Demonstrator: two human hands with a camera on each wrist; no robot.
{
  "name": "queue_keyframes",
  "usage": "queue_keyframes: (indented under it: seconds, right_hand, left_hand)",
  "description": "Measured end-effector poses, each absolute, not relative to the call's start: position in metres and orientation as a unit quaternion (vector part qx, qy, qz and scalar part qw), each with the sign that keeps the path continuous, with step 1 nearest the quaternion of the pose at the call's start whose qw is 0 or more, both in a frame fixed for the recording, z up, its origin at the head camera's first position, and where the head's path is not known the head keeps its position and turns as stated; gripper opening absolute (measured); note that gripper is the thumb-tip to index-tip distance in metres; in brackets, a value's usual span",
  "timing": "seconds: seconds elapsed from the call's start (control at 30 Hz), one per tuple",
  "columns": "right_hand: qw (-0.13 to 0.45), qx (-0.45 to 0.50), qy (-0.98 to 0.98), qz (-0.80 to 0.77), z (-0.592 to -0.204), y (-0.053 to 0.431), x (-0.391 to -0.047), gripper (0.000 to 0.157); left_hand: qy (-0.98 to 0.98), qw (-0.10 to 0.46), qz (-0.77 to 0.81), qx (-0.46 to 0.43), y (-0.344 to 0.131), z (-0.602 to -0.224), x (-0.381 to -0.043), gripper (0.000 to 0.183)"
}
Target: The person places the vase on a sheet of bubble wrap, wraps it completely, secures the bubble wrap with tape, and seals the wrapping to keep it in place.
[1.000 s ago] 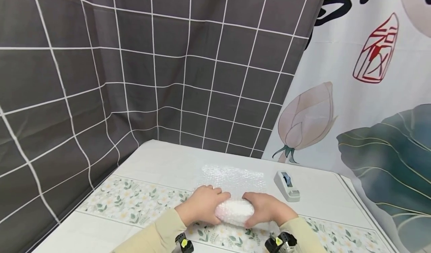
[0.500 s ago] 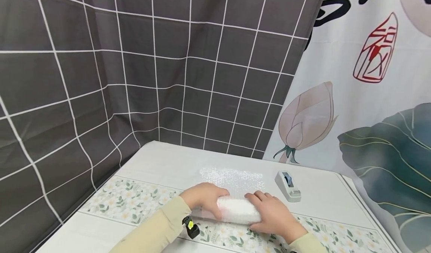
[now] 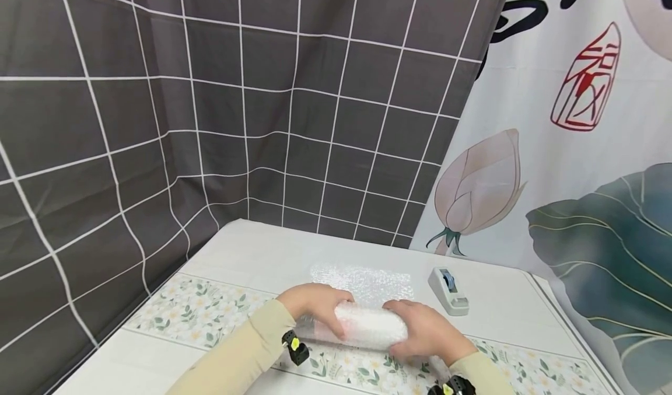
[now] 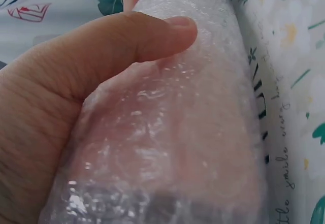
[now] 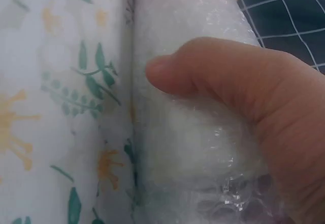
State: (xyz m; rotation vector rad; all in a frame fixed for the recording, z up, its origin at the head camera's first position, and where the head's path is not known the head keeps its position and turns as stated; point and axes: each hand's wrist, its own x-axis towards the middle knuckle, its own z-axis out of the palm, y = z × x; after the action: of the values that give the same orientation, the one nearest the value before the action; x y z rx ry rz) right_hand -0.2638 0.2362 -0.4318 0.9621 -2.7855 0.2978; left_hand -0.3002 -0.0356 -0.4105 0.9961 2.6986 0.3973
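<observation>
A roll of bubble wrap [image 3: 367, 327], whitish with a pink tinge, lies across the flowered band of the table in the head view. Toward its left end my left hand [image 3: 320, 307] grips it; in the left wrist view the thumb [image 4: 137, 38] lies across the clear bubbled layers [image 4: 172, 117]. My right hand [image 3: 427, 332] holds the right end, its thumb [image 5: 188, 66] pressed along the wrap in the right wrist view. What is inside the roll cannot be made out. Beyond it, a flat sheet of bubble wrap [image 3: 362, 279] stretches away over the table.
A grey-white tape dispenser [image 3: 448, 293] with a blue reel stands to the right, beyond the right hand. The white tablecloth [image 3: 262, 249] reaches back to a dark gridded curtain [image 3: 294, 109]. A white curtain with flower prints [image 3: 483, 208] hangs at the right.
Both hands have shifted their grip along the roll; the right hand moved a little to the right. More of the roll shows, including its left end behind the left thumb.
</observation>
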Motion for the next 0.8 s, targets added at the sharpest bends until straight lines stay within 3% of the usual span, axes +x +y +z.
queue_keyframes:
  seconds: [0.2,0.5,0.67,0.8]
  right_hand:
    - [0.021,0.335,-0.933,0.134,-0.426,0.236,-0.269,0.076]
    - [-0.126,0.286,-0.924,0.219,-0.416,0.235,-0.284,0.071]
    - [-0.129,0.281,-0.928,0.21,-0.415,0.234,-0.281,0.071]
    - [-0.099,0.287,-0.937,0.17,-0.413,0.232,-0.278,0.073]
  left_hand:
    - [0.947,0.09,0.073,0.299,-0.045,-0.406,-0.294,0.081]
    - [0.929,-0.07,-0.038,0.362,-0.034,-0.402,-0.274,0.096]
    - [0.924,-0.101,-0.049,0.365,-0.029,-0.413,-0.271,0.09]
    - [0.917,-0.125,-0.042,0.376,-0.028,-0.418,-0.274,0.079]
